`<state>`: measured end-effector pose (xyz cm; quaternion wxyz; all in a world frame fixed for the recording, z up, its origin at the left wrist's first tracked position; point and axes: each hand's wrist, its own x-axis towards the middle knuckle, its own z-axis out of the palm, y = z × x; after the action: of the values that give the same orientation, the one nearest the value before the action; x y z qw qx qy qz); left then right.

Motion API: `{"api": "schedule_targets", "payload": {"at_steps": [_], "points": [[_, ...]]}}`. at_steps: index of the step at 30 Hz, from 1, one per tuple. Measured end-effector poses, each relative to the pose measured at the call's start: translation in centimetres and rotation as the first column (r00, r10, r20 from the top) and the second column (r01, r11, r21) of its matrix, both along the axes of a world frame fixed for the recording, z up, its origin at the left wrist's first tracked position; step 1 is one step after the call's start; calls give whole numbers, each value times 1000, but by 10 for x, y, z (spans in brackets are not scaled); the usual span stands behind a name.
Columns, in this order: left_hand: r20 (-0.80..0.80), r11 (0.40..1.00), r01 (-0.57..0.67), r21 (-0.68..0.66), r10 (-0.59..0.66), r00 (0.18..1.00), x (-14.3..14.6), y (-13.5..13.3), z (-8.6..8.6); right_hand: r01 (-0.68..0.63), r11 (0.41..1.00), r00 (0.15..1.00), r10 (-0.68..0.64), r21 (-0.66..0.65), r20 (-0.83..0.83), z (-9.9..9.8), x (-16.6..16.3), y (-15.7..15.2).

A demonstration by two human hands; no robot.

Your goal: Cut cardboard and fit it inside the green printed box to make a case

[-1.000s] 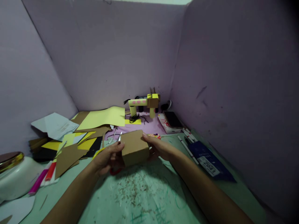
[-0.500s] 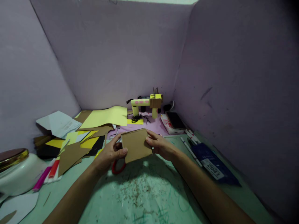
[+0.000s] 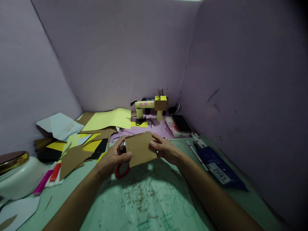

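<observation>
A square brown piece of cardboard (image 3: pixel 141 150) is held up above the table, slightly tilted. My left hand (image 3: pixel 117 156) pinches its left edge, thumb on the front face and fingers behind. On the opposite side, my right hand (image 3: pixel 165 148) grips the right edge the same way. Red-handled scissors (image 3: pixel 122 171) lie on the table below my left hand, partly hidden by it. Farther back stands a yellow paper animal figure (image 3: pixel 146 105) with pink spots and a brown-and-yellow box head. A tangle of black string (image 3: pixel 141 120) lies in front of the figure.
Paper and cardboard scraps (image 3: pixel 74 158) pile up at the left, beside red and magenta markers (image 3: pixel 44 182) and a white, gold-rimmed container (image 3: pixel 21 176). At right lie a phone (image 3: pixel 181 123), white pens (image 3: pixel 197 155) and a blue packet (image 3: pixel 220 168). Brown crumbs (image 3: pixel 141 195) dot the green tabletop (image 3: pixel 110 205).
Both hands keep the cardboard in nearly the same pose. The view has shifted very slightly; nothing was picked up or let go.
</observation>
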<state>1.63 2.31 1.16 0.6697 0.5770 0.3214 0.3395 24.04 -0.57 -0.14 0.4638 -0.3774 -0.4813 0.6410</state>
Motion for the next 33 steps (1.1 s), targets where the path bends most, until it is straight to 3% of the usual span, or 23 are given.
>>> {"api": "schedule_targets", "payload": {"at_steps": [24,33], "points": [[-58,998,-1,56,5,998,-3,1,-4,6,1000,999,-6,-2,-33,-1,4,1],[35,998,53,21,-53,998,0,0,-5,-1,1000,998,2,-16,64,3,7,1]]}}
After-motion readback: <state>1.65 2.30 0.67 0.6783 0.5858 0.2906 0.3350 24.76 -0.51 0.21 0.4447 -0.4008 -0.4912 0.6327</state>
